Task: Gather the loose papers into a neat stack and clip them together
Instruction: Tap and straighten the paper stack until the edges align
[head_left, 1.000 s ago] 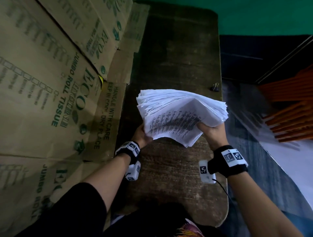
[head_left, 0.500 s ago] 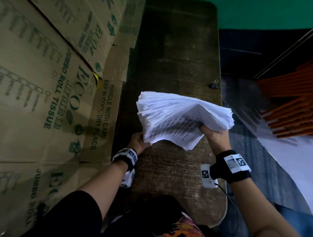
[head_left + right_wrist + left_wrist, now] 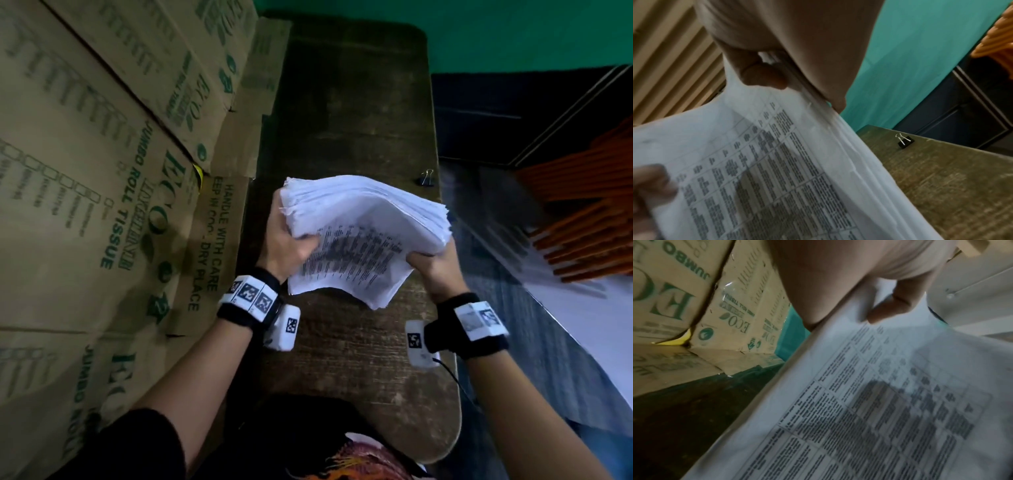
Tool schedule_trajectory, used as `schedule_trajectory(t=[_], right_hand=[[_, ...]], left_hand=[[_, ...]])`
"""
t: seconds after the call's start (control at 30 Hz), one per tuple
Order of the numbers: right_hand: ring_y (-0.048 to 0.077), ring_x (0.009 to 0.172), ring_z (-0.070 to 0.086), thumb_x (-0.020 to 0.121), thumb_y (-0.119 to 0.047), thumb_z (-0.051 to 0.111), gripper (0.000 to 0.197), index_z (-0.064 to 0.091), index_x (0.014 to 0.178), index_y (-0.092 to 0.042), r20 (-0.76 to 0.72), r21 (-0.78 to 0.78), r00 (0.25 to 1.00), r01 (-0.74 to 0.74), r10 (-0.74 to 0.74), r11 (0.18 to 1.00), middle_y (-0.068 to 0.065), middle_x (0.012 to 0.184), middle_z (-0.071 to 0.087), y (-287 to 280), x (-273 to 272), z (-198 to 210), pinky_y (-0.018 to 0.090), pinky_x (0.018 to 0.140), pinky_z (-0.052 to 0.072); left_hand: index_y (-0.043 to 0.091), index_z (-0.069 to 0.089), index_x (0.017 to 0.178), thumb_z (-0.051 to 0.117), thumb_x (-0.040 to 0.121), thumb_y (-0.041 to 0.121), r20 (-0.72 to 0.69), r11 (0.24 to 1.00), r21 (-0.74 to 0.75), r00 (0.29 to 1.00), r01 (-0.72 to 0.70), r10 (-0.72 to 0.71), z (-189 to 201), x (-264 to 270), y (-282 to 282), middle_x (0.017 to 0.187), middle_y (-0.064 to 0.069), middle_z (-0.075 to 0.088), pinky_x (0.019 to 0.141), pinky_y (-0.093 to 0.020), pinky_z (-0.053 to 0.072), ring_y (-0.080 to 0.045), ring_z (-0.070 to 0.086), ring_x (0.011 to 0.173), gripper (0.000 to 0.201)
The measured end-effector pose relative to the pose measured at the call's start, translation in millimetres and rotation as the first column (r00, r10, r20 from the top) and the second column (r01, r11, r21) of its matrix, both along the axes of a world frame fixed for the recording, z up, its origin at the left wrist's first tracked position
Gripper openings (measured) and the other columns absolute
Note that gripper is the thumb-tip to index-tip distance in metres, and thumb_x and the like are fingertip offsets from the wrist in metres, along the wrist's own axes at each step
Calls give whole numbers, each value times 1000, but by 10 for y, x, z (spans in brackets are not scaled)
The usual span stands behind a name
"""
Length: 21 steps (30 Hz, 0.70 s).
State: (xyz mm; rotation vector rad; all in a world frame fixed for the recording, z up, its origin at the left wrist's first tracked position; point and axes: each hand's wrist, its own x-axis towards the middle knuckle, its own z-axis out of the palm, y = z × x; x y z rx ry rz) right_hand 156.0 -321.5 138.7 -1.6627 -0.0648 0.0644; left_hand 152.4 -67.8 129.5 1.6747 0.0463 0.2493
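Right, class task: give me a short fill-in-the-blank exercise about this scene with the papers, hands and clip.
1. The paper stack is held by ____ hands.
2. The binder clip lies on the ____, apart from the stack.
3. The cardboard boxes stand on the person's ____ side.

Missing words: both; table; left

Pretty dim overall, the dark wooden worktop (image 3: 349,113) swallows most detail. Head view bends hard at the edges and smears on the right. Both wrist views are soft; print on the papers (image 3: 869,410) is blurred, and the cardboard boxes (image 3: 740,308) show glare.
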Motion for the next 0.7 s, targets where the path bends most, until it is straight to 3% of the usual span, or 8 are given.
schedule_trajectory(t=[0.07, 0.17, 0.27, 0.4, 0.5, 0.57, 0.63, 0.7], right_hand=[[-2, 95, 60, 60, 13, 47, 64, 49, 118, -12, 8, 29, 1000, 3, -3, 1000, -21, 99, 66, -28, -10, 52, 18, 79, 49], [-8, 99, 59, 64, 11, 49, 61, 48, 122, -9, 38, -28, 999, 3, -2, 1000, -16, 107, 64, 35, -29, 77, 15, 83, 49], [7, 97, 61, 70, 1, 50, 50, 56, 119, -5, 57, -57, 997, 49, -46, 997, 5, 108, 63, 177, 13, 35, 26, 81, 51], [11, 93, 60, 72, 4, 51, 44, 55, 113, -13, 91, 13, 987, 130, -130, 991, 9, 106, 62, 133, 36, 145, 19, 75, 51], [11, 96, 61, 76, 9, 55, 43, 58, 110, -16, 123, -4, 980, 156, -154, 988, 10, 109, 63, 65, -12, 86, 18, 78, 50], [2, 94, 63, 80, 14, 55, 41, 58, 112, -11, 88, -60, 986, 150, -144, 987, 4, 104, 66, 57, -62, -1, 17, 78, 50], [-11, 87, 60, 79, 19, 53, 44, 57, 110, -12, 63, -77, 992, 115, -111, 990, -8, 97, 64, 38, -110, -19, 11, 75, 47], [-8, 89, 59, 73, 18, 51, 49, 54, 110, -14, 88, -53, 993, 89, -84, 995, -11, 97, 61, 6, -118, 43, 12, 78, 46]], left_hand=[[-8, 47, 113, 61, 61, -5, 2, 999, -38, 1000, -15, 15, 33, -12, 10, 104, -15, 61, 81, -26, 51, -22, 62, 101, 54], [-15, 49, 111, 59, 64, 7, -12, 999, -34, 1000, -14, 13, 71, -54, -72, 102, -22, 63, 79, -23, 50, -26, 63, 97, 53], [-4, 58, 109, 60, 70, 11, -111, 994, -42, 989, -105, 100, 110, -64, -235, 94, -7, 66, 67, -14, 49, -17, 64, 84, 42], [12, 58, 97, 66, 79, -8, -96, 970, -102, 973, -219, 209, 230, -81, -198, 92, 3, 65, 72, -13, 51, -6, 64, 87, 28], [12, 58, 97, 69, 81, -6, -58, 976, -76, 979, -202, 198, 188, -168, -174, 89, 13, 61, 74, -9, 50, 2, 61, 85, 26], [13, 57, 97, 68, 81, -7, -68, 980, -72, 982, -183, 178, 76, -225, -173, 92, 13, 62, 77, -11, 49, 6, 62, 87, 27], [1, 56, 99, 65, 83, -5, -71, 984, -69, 985, -163, 158, 8, -268, -146, 92, 7, 63, 78, -16, 49, -1, 63, 88, 20], [6, 59, 103, 59, 80, -2, -64, 992, -61, 992, -111, 107, 4, -290, -106, 99, 2, 65, 82, -16, 50, -7, 64, 96, 24]])
